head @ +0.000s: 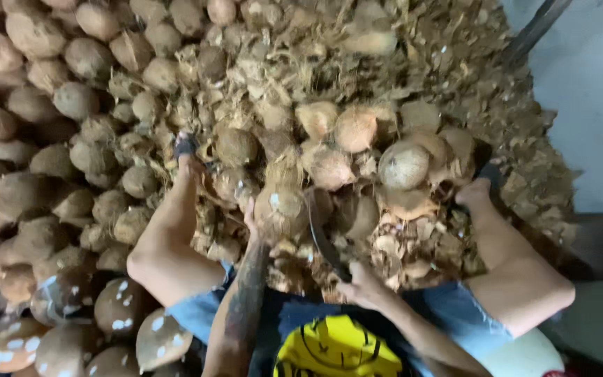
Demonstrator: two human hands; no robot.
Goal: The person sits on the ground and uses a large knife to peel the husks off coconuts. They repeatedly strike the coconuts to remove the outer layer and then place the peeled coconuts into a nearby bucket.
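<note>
The left hand (254, 222) steadies a coconut (280, 209); beside it, the right hand (361, 285) grips a knife (324, 241), mid-husking; the blade needs careful aim.

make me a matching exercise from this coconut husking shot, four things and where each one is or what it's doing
Things:
1. left hand
2. right hand
3. blade
4. pile of unhusked coconuts

Places or states:
A. curved and dark, just right of the held coconut
B. fills the left side of the view
C. steadies the held coconut from its left
D. closed round the blade's handle

Pairs: 1-C, 2-D, 3-A, 4-B
</note>
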